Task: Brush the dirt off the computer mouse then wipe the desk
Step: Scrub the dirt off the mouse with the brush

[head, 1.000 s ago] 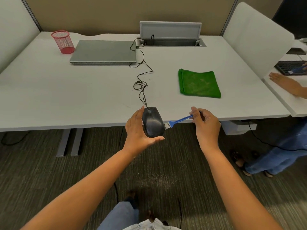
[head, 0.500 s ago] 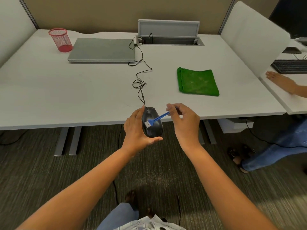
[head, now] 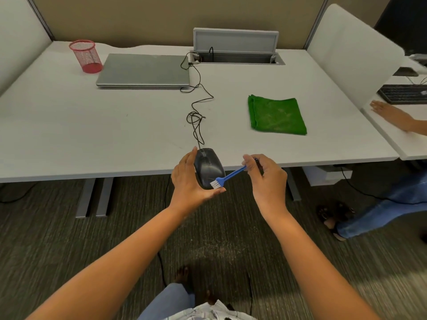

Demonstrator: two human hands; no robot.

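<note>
My left hand (head: 190, 183) cups a black wired computer mouse (head: 209, 166) just off the front edge of the white desk (head: 69, 125). My right hand (head: 268, 176) pinches the handle of a small blue brush (head: 228, 176). Its white bristles rest on the near right side of the mouse. The mouse cable (head: 196, 121) runs in loops back across the desk toward the laptop. A folded green cloth (head: 276, 115) lies flat on the desk, right of the cable.
A shut grey laptop (head: 143, 70) and a red mesh cup (head: 86, 56) sit at the back left. An open cable tray (head: 235, 57) is at the back. Another person's hand (head: 390, 114) rests on the neighbouring desk, beside a keyboard (head: 403, 93). Dirt specks lie on the carpet (head: 221, 250).
The brush head has swept down the mouse from its upper left to its near right side, with my right hand drawing back to the right. My left hand keeps the mouse steady.
</note>
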